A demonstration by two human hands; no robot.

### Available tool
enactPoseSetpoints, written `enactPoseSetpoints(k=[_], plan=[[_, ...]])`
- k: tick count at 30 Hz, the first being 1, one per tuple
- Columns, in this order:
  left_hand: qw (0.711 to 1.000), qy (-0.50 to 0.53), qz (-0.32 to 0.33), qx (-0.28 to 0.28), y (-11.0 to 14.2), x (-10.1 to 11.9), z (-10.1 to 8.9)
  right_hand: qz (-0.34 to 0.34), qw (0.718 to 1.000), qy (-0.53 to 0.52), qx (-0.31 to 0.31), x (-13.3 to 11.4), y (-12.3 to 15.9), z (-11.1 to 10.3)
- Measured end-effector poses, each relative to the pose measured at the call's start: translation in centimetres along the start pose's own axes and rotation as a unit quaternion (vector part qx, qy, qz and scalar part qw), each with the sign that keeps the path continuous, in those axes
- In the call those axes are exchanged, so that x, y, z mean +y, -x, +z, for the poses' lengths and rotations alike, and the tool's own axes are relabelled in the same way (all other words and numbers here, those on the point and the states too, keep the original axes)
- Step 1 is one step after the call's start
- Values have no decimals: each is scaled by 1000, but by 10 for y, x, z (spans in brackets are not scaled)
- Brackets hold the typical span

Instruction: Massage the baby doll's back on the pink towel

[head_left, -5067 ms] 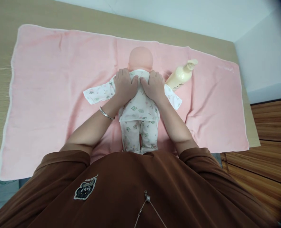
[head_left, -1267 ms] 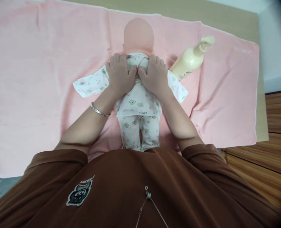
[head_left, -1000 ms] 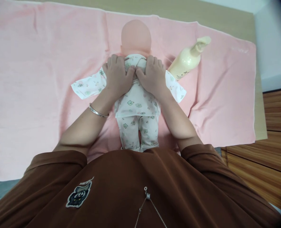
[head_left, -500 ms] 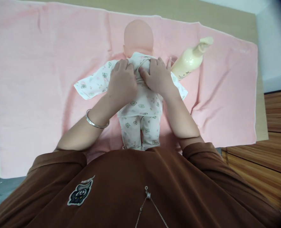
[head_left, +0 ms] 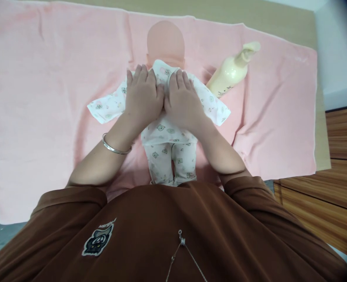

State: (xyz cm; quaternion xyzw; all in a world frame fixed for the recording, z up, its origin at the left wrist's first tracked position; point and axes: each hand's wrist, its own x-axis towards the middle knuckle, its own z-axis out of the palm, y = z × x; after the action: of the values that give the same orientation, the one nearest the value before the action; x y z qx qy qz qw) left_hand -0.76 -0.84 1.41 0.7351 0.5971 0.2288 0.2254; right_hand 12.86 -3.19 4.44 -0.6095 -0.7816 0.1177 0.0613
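A baby doll (head_left: 165,42) lies face down, the back of its bald head toward the far side. It wears a white patterned top (head_left: 169,136) with both sleeves spread outward, and matching trousers (head_left: 184,162). My left hand (head_left: 145,94) rests flat on the left of the doll's upper back, fingers stretched out. Beside it my right hand (head_left: 185,98) lies flat on the right of the upper back, its thumb close to the left thumb. Neither hand holds anything. The middle of the top is hidden beneath them.
A pink towel (head_left: 41,98) with some folds covers most of the wooden table (head_left: 301,29). To the right of the doll a pale yellow pump bottle (head_left: 229,74) lies slanted on the towel. Wood-grain drawers (head_left: 342,137) stand beyond the table's right edge.
My fingers, bunched on the top's fabric before, have flattened out over the doll's back. The rumpled cloth below the neck now lies smoother.
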Motion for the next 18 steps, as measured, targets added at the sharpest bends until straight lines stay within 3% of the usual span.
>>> enactPoseSetpoints(k=[3, 6, 11, 14, 18], plan=[[999, -35, 31, 1, 18, 18, -9, -3, 999, -33, -14, 29, -20, -7], [995, -90, 47, 17, 18, 20, -10, 33, 999, -35, 6, 41, -29, -3], [996, -59, 6, 65, -12, -6, 0, 49, 998, -16, 32, 11, -8, 7], [999, -49, 8, 22, -14, -10, 0, 46, 998, -35, 37, -2, 0, 7], [995, -95, 34, -2, 9, 8, -8, 13, 998, -57, 38, 22, -20, 1]])
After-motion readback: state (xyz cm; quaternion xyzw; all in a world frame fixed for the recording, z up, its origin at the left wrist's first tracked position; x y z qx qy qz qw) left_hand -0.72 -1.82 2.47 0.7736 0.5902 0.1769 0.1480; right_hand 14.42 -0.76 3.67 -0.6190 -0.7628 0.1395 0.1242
